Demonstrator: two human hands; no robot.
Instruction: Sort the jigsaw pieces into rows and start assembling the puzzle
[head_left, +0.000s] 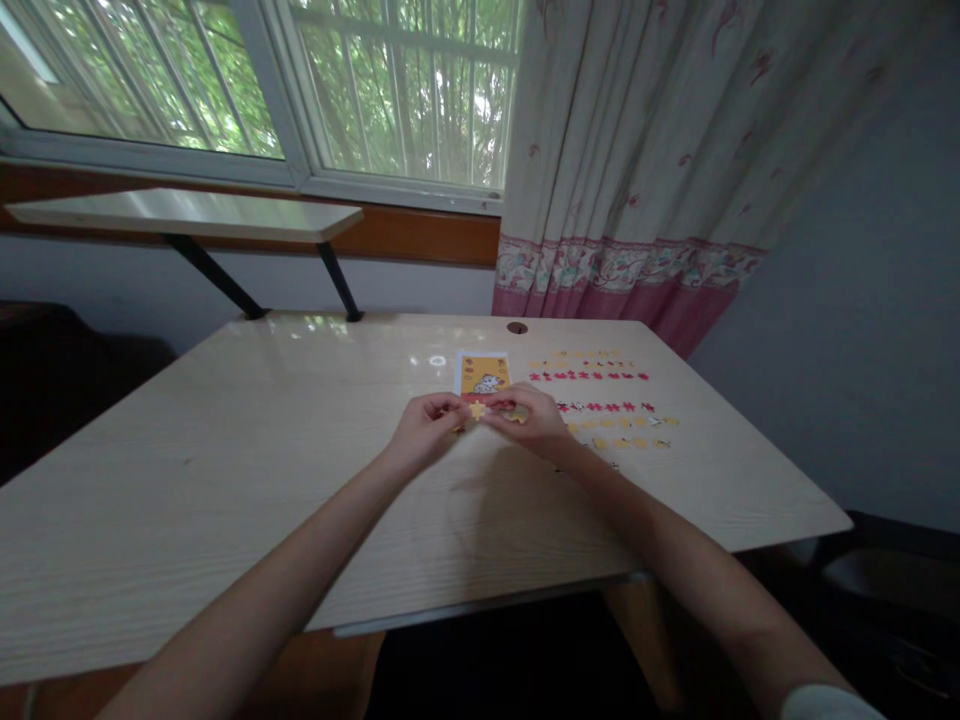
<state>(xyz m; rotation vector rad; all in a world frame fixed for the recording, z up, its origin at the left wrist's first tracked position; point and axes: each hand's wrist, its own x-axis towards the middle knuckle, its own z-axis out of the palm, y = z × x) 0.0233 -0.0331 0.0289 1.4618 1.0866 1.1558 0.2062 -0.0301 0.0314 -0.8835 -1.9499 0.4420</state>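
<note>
Left hand point(424, 432), right hand point(529, 420) pinch yellow piece point(478, 410) together; at three o'clock, loose pieces point(610, 408) look sorted, unjoined.

The held jigsaw piece point(477, 409) is coloured pale yellow. The picture card point(471, 370) is printed in orange-yellow, marked with small dark red motifs and a white cartoon animal point(487, 383), and edged in white. Two rows of loose jigsaw pieces point(589, 377) are coloured mostly pinkish red; others point(622, 443) are tinted yellow. The tabletop point(247, 430) is patterned with pale beige wood grain. The cream curtain point(637, 130) is sprigged with reddish motifs, banded with a floral border point(600, 262) and finished in deep pink.
</note>
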